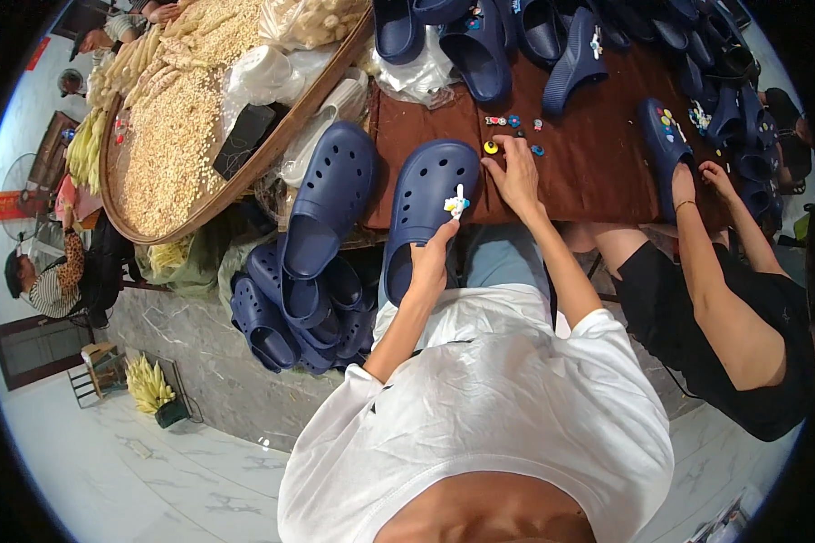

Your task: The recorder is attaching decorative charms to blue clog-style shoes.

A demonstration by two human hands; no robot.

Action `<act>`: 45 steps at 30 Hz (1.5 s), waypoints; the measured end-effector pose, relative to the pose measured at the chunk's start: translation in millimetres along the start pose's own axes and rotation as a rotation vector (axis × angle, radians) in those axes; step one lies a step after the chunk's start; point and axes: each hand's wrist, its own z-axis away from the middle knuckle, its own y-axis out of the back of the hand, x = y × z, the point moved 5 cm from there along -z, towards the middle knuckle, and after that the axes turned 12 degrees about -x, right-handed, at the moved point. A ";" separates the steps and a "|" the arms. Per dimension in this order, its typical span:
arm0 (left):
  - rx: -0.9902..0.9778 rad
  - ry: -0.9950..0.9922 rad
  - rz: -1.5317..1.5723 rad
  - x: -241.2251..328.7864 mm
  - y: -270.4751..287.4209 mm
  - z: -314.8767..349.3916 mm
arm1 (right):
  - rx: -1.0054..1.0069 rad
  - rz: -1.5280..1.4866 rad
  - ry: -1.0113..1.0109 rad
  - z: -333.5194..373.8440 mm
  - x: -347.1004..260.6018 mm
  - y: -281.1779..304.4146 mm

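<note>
My left hand (pixel 432 260) is closed on the side of a navy clog (pixel 430 172), which has round vent holes and its toe pointing away from me. A white cartoon-shaped shoe charm (pixel 456 204) sits on the clog's upper, just beyond my fingers. Over the brown cloth, my right hand (pixel 516 184) has its fingers apart, close to a round yellow-and-black charm (pixel 491 147). Around those fingertips lie several small charms, among them a blue one (pixel 514 120) and a red-and-white one (pixel 495 120). Left of the held clog rests another navy clog (pixel 340 172), without charms.
Several navy clogs (pixel 308 308) are heaped at the left below table height. More slippers (pixel 480 63) cover the table's far side. A large woven tray (pixel 235 195) of pale kernels stands left. At right, a co-worker's hand (pixel 684 185) is inside a decorated slipper (pixel 661 136).
</note>
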 end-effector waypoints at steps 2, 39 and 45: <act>-0.004 0.000 0.002 -4.7 8.0 -4.1 | 0.013 0.138 0.040 -6.0 -0.9 -5.1; -0.060 0.079 -0.103 -4.3 -1.4 20.2 | -0.151 -0.522 -0.020 40.7 -64.6 11.3; -0.041 0.026 -0.227 6.0 -11.7 31.9 | -0.161 -0.593 -0.132 41.0 -60.1 3.7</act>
